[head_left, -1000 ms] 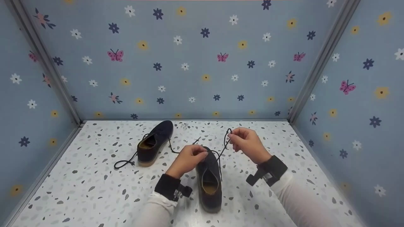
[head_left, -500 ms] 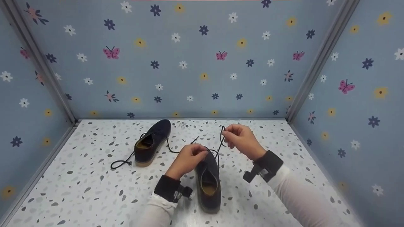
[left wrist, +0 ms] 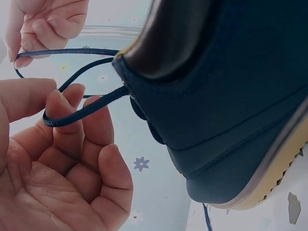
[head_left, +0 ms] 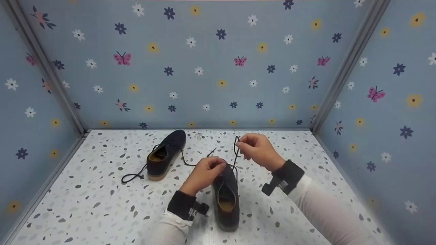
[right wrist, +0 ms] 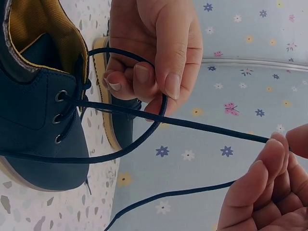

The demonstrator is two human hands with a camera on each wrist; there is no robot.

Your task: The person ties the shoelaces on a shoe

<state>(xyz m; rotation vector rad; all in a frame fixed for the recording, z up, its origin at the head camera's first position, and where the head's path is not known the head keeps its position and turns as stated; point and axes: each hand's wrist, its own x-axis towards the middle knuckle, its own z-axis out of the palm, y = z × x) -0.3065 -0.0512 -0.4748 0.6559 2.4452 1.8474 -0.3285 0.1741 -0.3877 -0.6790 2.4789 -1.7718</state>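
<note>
Shoe (head_left: 225,192) points toe-away from the person, left hand (head_left: 203,173) nearer it, right hand (head_left: 258,150) off rightward, both pinching its lace (right wrist: 202,127).

Light blue walls (head_left: 204,92) with flowers (head_left: 221,34) and pink butterflies (head_left: 122,59), grey corner strips (head_left: 346,68), white speckled surface (head_left: 85,211) below

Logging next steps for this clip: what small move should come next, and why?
The right hand should probably pass its lace around the bent lace pinched by the left hand: in the right-wrist view, both laces leave the shoe and cross with no visible knot.
</note>
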